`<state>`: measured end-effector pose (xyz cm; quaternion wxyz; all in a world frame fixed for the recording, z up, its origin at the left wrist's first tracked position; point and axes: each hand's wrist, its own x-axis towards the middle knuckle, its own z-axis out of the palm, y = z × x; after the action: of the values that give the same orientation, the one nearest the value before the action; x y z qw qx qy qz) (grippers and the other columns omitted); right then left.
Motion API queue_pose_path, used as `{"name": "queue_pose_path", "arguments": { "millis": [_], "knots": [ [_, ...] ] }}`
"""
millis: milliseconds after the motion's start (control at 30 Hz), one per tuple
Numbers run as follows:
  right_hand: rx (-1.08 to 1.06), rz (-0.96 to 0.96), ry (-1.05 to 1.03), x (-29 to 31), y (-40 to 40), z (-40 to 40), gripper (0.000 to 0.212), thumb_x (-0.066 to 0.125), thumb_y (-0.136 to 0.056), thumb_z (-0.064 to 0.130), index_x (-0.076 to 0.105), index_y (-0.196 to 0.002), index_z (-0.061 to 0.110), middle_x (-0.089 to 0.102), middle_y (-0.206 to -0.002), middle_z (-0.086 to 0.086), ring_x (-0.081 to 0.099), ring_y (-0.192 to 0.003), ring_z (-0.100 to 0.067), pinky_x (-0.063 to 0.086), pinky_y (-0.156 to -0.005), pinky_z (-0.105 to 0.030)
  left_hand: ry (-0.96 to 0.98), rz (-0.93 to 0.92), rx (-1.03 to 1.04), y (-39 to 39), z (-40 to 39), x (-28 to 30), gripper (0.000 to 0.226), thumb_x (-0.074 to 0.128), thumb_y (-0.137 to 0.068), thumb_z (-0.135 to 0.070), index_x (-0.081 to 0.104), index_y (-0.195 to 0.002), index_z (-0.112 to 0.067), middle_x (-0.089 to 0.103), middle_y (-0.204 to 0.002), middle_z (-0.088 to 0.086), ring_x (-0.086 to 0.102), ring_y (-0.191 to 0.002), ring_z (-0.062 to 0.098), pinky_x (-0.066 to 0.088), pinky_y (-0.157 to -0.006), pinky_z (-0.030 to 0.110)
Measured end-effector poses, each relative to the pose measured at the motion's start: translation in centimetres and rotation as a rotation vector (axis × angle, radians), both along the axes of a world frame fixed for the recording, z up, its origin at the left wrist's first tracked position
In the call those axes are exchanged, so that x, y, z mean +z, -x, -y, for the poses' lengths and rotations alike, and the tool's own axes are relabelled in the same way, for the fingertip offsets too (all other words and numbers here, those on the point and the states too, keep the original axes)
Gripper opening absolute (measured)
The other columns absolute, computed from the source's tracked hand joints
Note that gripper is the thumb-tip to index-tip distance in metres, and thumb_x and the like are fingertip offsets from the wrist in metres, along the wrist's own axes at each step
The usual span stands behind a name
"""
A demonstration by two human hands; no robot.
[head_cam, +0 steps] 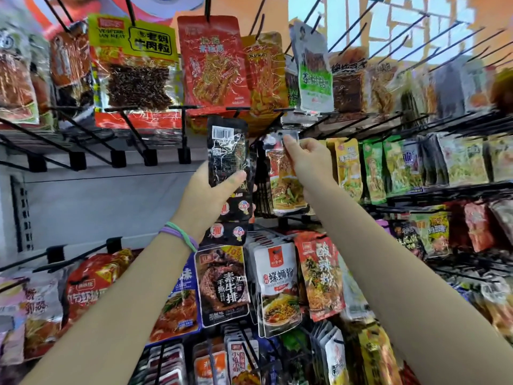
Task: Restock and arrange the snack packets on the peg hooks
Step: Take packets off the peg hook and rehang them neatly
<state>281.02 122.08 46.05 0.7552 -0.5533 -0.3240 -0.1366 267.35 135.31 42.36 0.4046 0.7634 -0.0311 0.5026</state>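
Left hand [211,195], centre of the frame, grips a stack of black packets [228,151] held upright, barcode side facing the camera; thumb lies across the front, fingers curled round the back. More black packets of the same stack hang below the hand, with round red and yellow badges showing. Green and purple bands [180,234] sit on the left wrist.

Right hand [308,157], just right of centre, pinches the top edge of a red-and-green noodle packet [284,182]; thumb and forefinger are clamped on its clear header, the other fingers curled. That packet hangs at the front of a row on a middle peg hook [280,110]; whether its hole is on the hook cannot be told, the hand hides it.

Upper part of the frame: a yellow-and-black packet [133,62] at upper left, a red packet [212,62] top centre, a green-labelled packet [315,76] to its right, all hung on black pegs. Several bare pegs [416,31] jut out at upper right.

Lower centre: a dark steak-print packet [223,284] beside a white snail-noodle packet [277,287], touching edges. Yellow and green packets [369,168] fill the right middle row. Grey back panel [105,209] shows at left middle.
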Motion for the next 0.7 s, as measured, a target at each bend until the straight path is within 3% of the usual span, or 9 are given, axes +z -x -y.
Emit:
{"name": "queue_pose_path", "arguments": {
  "millis": [67, 100, 200, 300, 400, 467, 567, 633, 700],
  "knots": [
    [-0.009, 0.028, 0.01, 0.2, -0.3, 0.0, 0.039, 0.061, -0.099, 0.041, 0.041, -0.079, 0.014, 0.033, -0.065, 0.0, 0.034, -0.059, -0.016, 0.026, -0.06, -0.033, 0.019, -0.001, -0.01, -0.3, 0.4, 0.1, 0.055, 0.077, -0.085, -0.05, 0.06, -0.128, -0.019, 0.071, -0.122, -0.003, 0.066, -0.114, 0.013, 0.052, -0.1, 0.037],
    [-0.006, 0.031, 0.011, 0.3, -0.4, 0.0, 0.039, 0.061, -0.099, 0.041, 0.041, -0.079, 0.014, 0.033, -0.064, 0.001, 0.033, -0.057, -0.016, 0.026, -0.059, -0.033, 0.036, 0.004, -0.033, -0.5, 0.4, 0.1, 0.057, 0.078, -0.086, -0.047, 0.059, -0.129, -0.015, 0.072, -0.118, -0.004, 0.068, -0.109, 0.009, 0.054, -0.095, 0.035],
    [-0.003, 0.027, 0.007, 0.5, -0.8, 0.0, 0.038, 0.063, -0.098, 0.038, 0.041, -0.076, 0.015, 0.034, -0.065, 0.001, 0.035, -0.054, -0.012, 0.029, -0.054, -0.029, 0.055, -0.002, -0.072, -1.1, 0.1, -0.2, 0.025, 0.075, -0.091, -0.013, 0.062, -0.112, -0.017, 0.076, -0.092, -0.01, 0.072, -0.083, 0.007, 0.056, -0.068, 0.021],
    [-0.04, 0.037, 0.002, 0.5, -1.1, -0.1, 0.026, 0.069, -0.095, 0.029, 0.05, -0.087, 0.013, 0.044, -0.074, 0.002, 0.041, -0.055, -0.005, 0.035, -0.049, -0.016, 0.026, 0.0, -0.067, -1.2, 0.2, -0.3, 0.027, 0.078, -0.087, -0.008, 0.064, -0.105, -0.023, 0.076, -0.095, -0.009, 0.073, -0.089, 0.011, 0.057, -0.074, 0.025],
    [-0.189, 0.112, 0.022, -0.1, -1.0, -0.1, 0.031, 0.073, -0.091, 0.021, 0.05, -0.11, 0.015, 0.047, -0.098, -0.001, 0.045, -0.074, -0.006, 0.039, -0.061, -0.017, 0.054, 0.017, -0.091, -1.1, 0.1, -0.6, 0.031, 0.08, -0.085, -0.008, 0.064, -0.107, -0.022, 0.077, -0.098, -0.007, 0.074, -0.091, 0.013, 0.058, -0.075, 0.029],
    [-0.345, 0.228, -0.02, -0.7, -0.2, 0.4, 0.023, 0.07, -0.093, 0.02, 0.052, -0.107, 0.014, 0.047, -0.099, -0.001, 0.043, -0.074, -0.005, 0.038, -0.064, -0.015, 0.06, 0.027, -0.092, -0.9, 0.3, -0.8, 0.036, 0.083, -0.082, -0.011, 0.064, -0.11, -0.02, 0.077, -0.103, -0.002, 0.074, -0.095, 0.018, 0.06, -0.079, 0.035],
    [-0.065, 0.236, -0.037, -1.9, 1.6, 1.3, 0.027, 0.059, -0.1, 0.036, 0.061, -0.092, 0.011, 0.056, -0.077, 0.0, 0.049, -0.061, -0.007, 0.039, -0.057, -0.019, 0.054, 0.034, -0.102, -0.4, 0.4, -1.1, 0.046, 0.088, -0.072, -0.019, 0.063, -0.111, -0.019, 0.077, -0.105, 0.001, 0.074, -0.097, 0.022, 0.061, -0.081, 0.04],
    [0.149, 0.232, 0.174, -2.6, 2.9, 1.6, 0.035, 0.06, -0.098, 0.044, 0.064, -0.094, 0.009, 0.062, -0.072, -0.004, 0.054, -0.053, -0.009, 0.042, -0.05, -0.019, 0.06, 0.029, -0.128, -0.1, 0.9, -1.3, 0.052, 0.087, -0.065, -0.024, 0.063, -0.111, -0.019, 0.077, -0.105, 0.002, 0.074, -0.098, 0.022, 0.061, -0.082, 0.039],
    [0.205, 0.278, 0.311, -3.3, 3.4, 1.3, 0.024, 0.069, -0.094, 0.038, 0.065, -0.099, 0.014, 0.069, -0.075, -0.008, 0.059, -0.054, -0.012, 0.044, -0.05, -0.023, 0.069, 0.02, -0.139, -0.1, 1.2, -1.5, 0.043, 0.085, -0.073, -0.021, 0.063, -0.111, -0.021, 0.077, -0.105, 0.0, 0.074, -0.099, 0.022, 0.06, -0.083, 0.039]
  ]
}}
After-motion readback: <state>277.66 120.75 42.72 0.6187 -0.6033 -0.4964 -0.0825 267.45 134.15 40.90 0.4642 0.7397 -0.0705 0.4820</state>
